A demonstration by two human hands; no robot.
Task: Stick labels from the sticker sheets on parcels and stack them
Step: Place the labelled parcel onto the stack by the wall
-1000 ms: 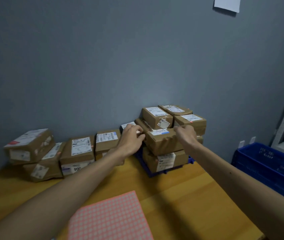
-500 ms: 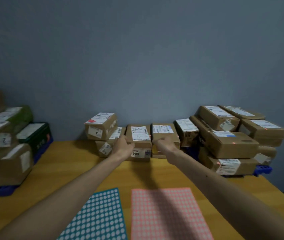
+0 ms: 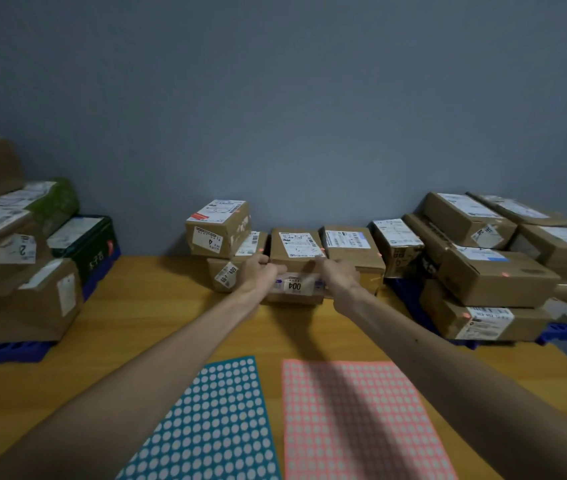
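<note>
Both hands [image 3: 258, 271] [image 3: 339, 275] grip 1 parcel [image 3: 296, 249] on the wooden table [image 3: 136, 323] below a grey wall [image 3: 275, 116].

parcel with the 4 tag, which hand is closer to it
Left. The left hand grips the left side of the 004 parcel, right beside the parcel with the 4 tag; the right hand grips its opposite side, farther off.

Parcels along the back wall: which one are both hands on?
The parcel marked 004, mid-row: the left hand grips its left edge, the right hand its right edge. No other parcel is held.
</note>
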